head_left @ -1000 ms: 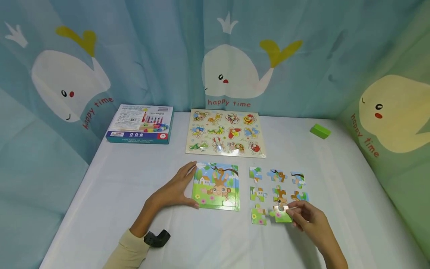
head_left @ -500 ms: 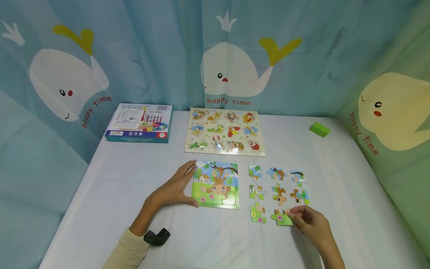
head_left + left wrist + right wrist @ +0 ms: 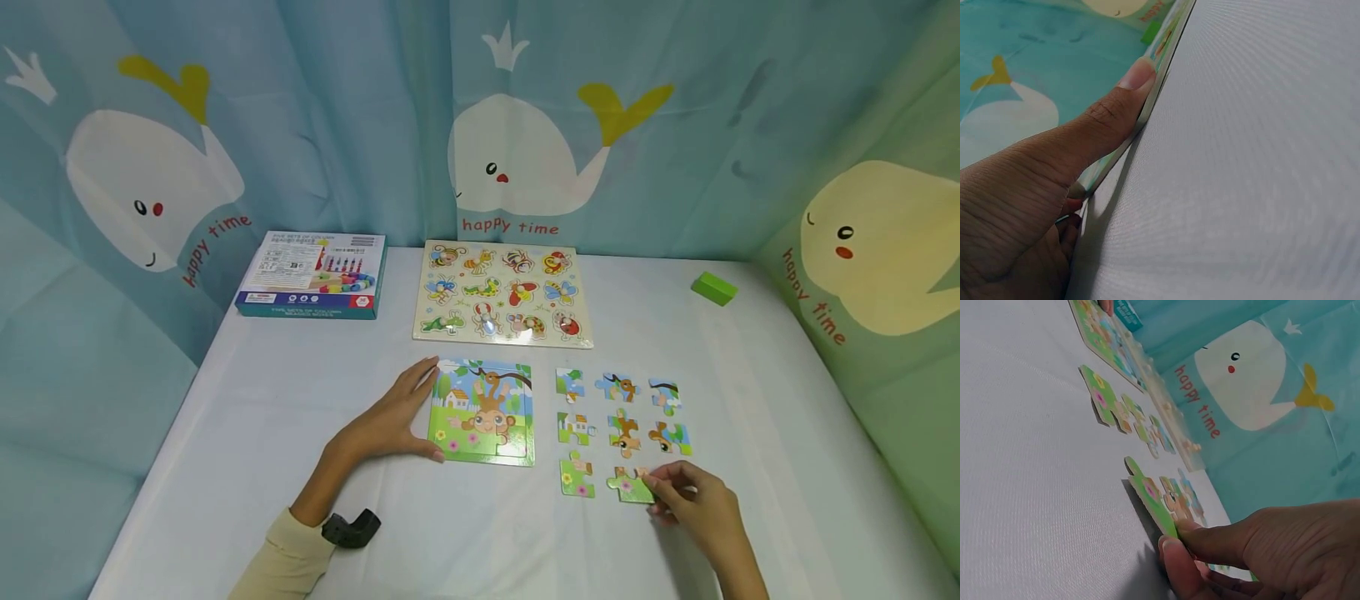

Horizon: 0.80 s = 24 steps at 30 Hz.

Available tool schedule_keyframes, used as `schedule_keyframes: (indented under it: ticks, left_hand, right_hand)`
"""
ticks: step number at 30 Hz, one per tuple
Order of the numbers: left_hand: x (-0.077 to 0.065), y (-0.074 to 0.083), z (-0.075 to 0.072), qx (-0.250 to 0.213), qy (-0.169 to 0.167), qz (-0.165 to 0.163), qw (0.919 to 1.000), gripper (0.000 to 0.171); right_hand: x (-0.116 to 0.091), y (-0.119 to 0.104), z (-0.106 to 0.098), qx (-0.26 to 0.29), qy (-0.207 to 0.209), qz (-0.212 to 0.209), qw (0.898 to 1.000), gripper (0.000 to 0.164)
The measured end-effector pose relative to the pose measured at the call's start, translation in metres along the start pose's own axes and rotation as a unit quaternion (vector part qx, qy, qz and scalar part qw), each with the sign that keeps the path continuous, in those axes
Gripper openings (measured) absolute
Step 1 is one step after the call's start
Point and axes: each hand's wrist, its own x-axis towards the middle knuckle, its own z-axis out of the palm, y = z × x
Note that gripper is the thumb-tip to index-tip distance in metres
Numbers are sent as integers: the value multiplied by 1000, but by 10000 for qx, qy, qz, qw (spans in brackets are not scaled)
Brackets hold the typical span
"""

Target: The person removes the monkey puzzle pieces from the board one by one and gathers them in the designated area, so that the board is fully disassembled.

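In the head view, my left hand (image 3: 393,417) holds the left side of a square jigsaw puzzle board (image 3: 480,417) printed with an upside-down monkey. Its thumb lies at the lower left corner and a finger at the upper left; the left wrist view shows the thumb (image 3: 1132,87) against the board's edge. A jigsaw-shaped outline marks the board's lower right area. My right hand (image 3: 697,500) pinches the right end of a green puzzle piece (image 3: 1150,497) with a pink flower, between thumb and finger. That piece is slightly tilted, with shadow beneath it.
Several loose pieces, including a flowered corner piece (image 3: 576,479) and a house piece (image 3: 573,428), lie in rows right of the board. Behind stand an insect peg puzzle (image 3: 502,312), a boxed set (image 3: 311,279) and a green block (image 3: 714,289). A curtain (image 3: 405,125) closes the back.
My right hand has lowered the green piece slightly toward the table at the front of the rows, still pinching it. The left hand stays on the board.
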Motion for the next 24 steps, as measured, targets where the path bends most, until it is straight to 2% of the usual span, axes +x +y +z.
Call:
schedule_keyframes:
  ticks: [11, 14, 20, 24]
  left_hand:
    - [0, 0, 1, -24, 19, -27, 10000, 131]
    - [0, -1, 1, -15, 16, -45, 10000, 132]
    - [0, -1, 1, -42, 3, -57, 10000, 131]
    - [0, 0, 1, -65, 26, -43, 10000, 131]
  right_hand:
    - [0, 0, 3, -144, 118, -140, 9997, 25]
    - [0, 2, 3, -26, 74, -144, 9999, 23]
    - [1, 5, 1, 333, -76, 138, 9993, 21]
    - [3, 6, -1, 348, -60, 124, 9993, 22]
